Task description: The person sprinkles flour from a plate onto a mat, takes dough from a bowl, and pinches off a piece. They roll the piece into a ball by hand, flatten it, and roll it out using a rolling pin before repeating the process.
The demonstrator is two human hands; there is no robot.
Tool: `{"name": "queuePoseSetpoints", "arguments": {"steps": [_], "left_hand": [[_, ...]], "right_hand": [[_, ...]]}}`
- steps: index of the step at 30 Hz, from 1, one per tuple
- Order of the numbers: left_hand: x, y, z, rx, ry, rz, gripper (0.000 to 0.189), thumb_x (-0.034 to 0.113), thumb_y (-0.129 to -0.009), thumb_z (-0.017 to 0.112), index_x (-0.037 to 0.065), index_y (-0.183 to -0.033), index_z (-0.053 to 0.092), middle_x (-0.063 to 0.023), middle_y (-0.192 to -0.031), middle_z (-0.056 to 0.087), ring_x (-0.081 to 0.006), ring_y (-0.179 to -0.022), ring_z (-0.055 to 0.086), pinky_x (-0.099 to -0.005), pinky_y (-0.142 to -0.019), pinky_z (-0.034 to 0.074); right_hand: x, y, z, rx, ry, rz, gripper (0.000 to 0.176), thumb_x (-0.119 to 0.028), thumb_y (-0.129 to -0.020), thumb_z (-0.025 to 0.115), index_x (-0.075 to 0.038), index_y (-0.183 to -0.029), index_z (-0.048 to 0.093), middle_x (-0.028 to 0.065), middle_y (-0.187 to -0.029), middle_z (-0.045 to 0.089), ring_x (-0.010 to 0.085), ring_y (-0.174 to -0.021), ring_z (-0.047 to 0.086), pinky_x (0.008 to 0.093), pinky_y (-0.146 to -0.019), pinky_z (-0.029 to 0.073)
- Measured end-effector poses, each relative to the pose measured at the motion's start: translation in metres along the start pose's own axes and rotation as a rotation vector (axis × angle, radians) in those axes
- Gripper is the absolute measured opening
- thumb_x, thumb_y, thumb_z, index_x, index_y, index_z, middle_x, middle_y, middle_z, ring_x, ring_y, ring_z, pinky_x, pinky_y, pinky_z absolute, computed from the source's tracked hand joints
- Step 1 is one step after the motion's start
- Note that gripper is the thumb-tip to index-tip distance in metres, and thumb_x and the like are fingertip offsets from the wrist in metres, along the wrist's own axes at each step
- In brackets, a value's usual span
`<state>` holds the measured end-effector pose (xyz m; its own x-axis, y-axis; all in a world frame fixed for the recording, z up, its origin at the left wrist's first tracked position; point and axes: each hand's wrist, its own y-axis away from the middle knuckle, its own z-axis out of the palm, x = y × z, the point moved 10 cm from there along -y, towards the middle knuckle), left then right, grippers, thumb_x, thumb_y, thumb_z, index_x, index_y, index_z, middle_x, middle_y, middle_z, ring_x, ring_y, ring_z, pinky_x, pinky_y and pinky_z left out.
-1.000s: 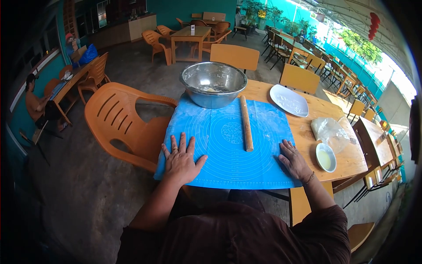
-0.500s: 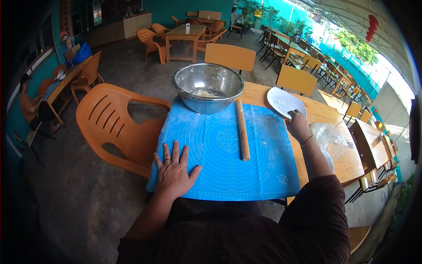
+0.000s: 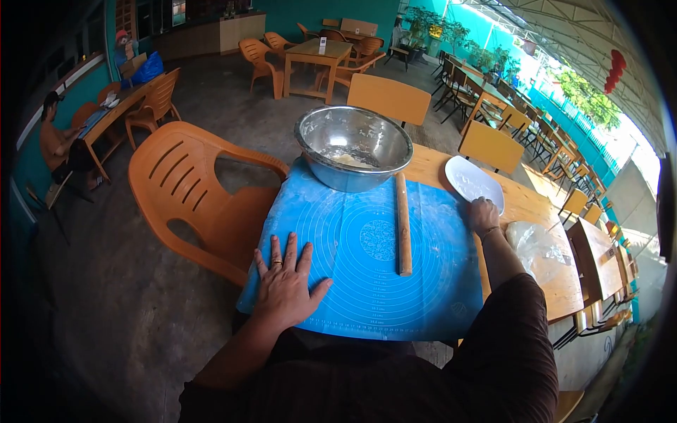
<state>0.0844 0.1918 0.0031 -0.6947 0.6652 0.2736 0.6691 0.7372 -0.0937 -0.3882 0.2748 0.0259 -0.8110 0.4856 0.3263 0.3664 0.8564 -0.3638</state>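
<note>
My left hand (image 3: 287,287) lies flat with fingers spread on the lower left of a blue baking mat (image 3: 335,264) printed with circles. My right hand (image 3: 484,216) is closed at the near edge of a white plate (image 3: 469,178) holding some white powder, beside the mat's right edge. Its fingertips are turned away, so what they hold, if anything, is hidden. A wooden rolling pin (image 3: 403,229) rests lengthwise on the mat, touched by neither hand. At the mat's far edge stands a metal mixing bowl (image 3: 352,182) with pale dough or flour residue inside.
A clear plastic bag (image 3: 539,247) lies on the wooden table (image 3: 518,194) right of my right forearm. An orange plastic chair (image 3: 211,204) stands close on the left. Yellow-backed chairs (image 3: 388,99) are across the table. Another person (image 3: 56,137) sits at a far-left table.
The view has shifted, so the table things appear lower and further right. My right hand has moved slightly left along the plate's near edge, its fingers more curled. My left hand stays flat.
</note>
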Motion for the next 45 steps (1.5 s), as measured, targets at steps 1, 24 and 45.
{"name": "queuePoseSetpoints", "arguments": {"steps": [1,24,45], "left_hand": [[-0.001,-0.001,0.001,-0.024,0.002,-0.009,0.080,0.059,-0.091,0.046,0.003,-0.147,0.032,-0.0260,-0.156,0.016,-0.0466,-0.145,0.000,-0.0666,-0.111,-0.003],[0.006,0.002,-0.005,-0.024,-0.053,-0.052,0.079,0.056,-0.091,0.048,0.002,-0.147,0.033,-0.0203,-0.157,0.018,-0.0407,-0.146,0.009,-0.0601,-0.115,0.002],[0.007,0.000,-0.003,-0.060,-0.122,-0.128,0.072,0.050,-0.093,0.049,0.004,-0.147,0.032,-0.0182,-0.157,0.019,-0.0379,-0.147,0.009,-0.0596,-0.116,0.003]], "right_hand": [[-0.002,0.000,-0.008,0.041,-0.010,0.008,0.015,-0.007,-0.082,0.051,-0.004,-0.081,0.066,0.0184,-0.088,0.063,0.0365,-0.084,0.063,0.0454,-0.072,0.051],[-0.047,0.102,-0.073,-0.075,-0.231,-0.052,0.022,-0.009,-0.082,0.055,-0.004,-0.101,0.065,0.0161,-0.107,0.063,0.0330,-0.101,0.060,0.0416,-0.084,0.051],[0.289,0.245,-0.041,0.055,-0.738,0.832,0.021,-0.008,-0.086,0.052,0.004,-0.085,0.069,0.0117,-0.074,0.068,0.0170,-0.062,0.063,0.0288,-0.054,0.051]]}}
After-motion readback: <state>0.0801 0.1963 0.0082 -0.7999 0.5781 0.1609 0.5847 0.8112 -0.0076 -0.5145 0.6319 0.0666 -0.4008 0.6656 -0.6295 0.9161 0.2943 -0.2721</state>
